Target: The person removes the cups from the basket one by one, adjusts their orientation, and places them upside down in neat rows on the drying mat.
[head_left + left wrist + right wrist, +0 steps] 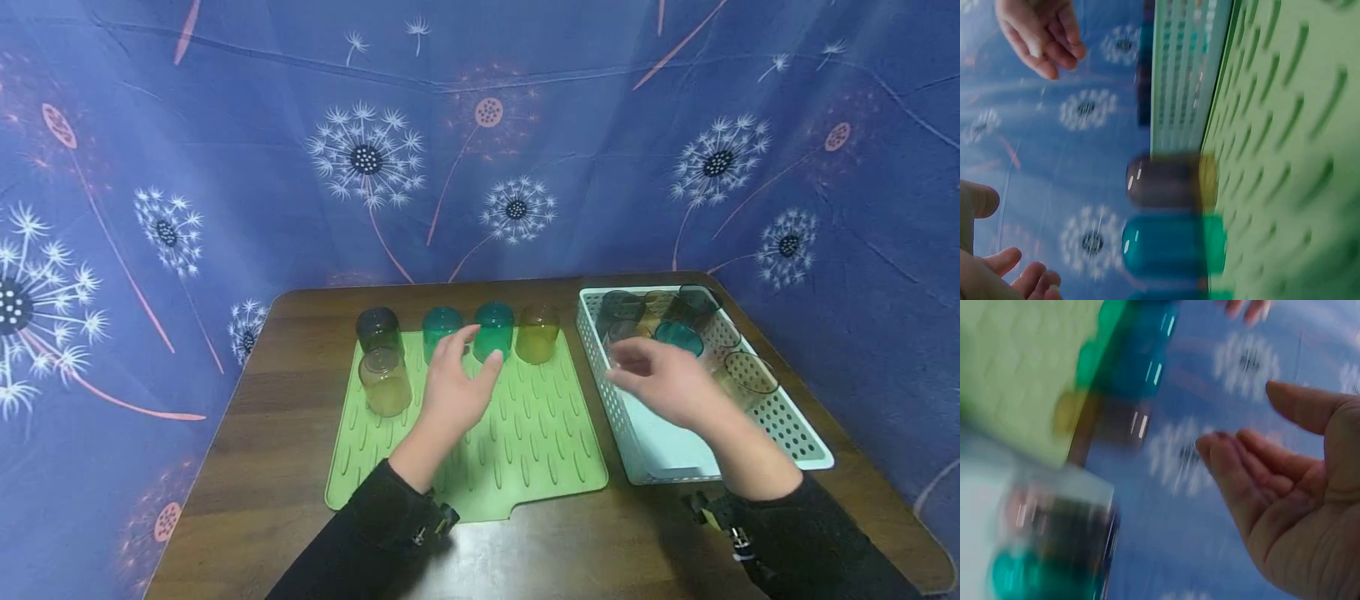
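Note:
Several tinted drinking glasses stand upside down on a green ribbed mat [540,450]: a dark grey glass [378,327], a pale yellowish glass [386,383], two teal glasses and an amber glass [537,335]. My left hand [456,392] hovers above the mat in front of the teal glasses, fingers and thumb apart, holding nothing. Over the left part of a pale mint basket [633,454], my right hand [675,383] hangs with loosely bent fingers. In the right wrist view its palm [1310,512] holds nothing.
More glasses are in the basket, among them a teal glass [678,337] and a pale amber-tinted glass [748,377]. Both mat and basket lie on a brown wooden table [262,467]. Behind hangs a blue dandelion-patterned cloth [585,167].

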Motion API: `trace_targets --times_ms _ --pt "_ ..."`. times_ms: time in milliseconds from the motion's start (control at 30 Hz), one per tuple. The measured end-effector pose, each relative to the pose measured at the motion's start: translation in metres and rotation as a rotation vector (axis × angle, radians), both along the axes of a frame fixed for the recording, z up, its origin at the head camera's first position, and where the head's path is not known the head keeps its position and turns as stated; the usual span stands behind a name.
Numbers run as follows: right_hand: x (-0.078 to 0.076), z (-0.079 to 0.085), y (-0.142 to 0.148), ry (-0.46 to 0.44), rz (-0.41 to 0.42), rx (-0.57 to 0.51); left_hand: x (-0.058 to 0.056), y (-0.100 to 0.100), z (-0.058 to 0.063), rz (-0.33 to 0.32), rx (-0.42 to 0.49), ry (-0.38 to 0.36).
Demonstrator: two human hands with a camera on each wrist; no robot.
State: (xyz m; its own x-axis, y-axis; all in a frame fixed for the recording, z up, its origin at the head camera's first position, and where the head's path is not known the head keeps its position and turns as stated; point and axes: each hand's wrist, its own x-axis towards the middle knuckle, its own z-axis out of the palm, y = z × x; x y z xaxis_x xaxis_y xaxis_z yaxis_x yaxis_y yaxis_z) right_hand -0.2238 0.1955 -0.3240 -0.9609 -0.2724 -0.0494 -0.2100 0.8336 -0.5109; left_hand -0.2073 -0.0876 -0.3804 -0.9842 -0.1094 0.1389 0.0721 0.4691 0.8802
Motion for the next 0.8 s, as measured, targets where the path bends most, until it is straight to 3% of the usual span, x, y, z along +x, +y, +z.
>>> trace_targets --times_ms 133,233,500,700,800 --pt "-0.019 -0.010 0.043 0.040 -0.167 0.133 -0.001 0.027 -0.006 -0.143 0.020 -0.054" --pt "-0.032 -0.023 0.059 0.053 -0.219 0.197 -0.001 0.045 -0.010 -0.238 0.056 -0.120" --pt "-0.053 -0.056 0.062 0.126 -0.127 0.345 0.000 0.091 -0.029 -0.393 0.226 -0.340" --pt "-0.058 -0.062 0.062 0.065 -0.161 0.358 0.005 0.119 -0.042 -0.522 0.440 -0.457" --pt "-0.059 -0.065 0.064 0.035 -0.163 0.380 0.007 0.125 -0.045 -0.571 0.463 -0.476"
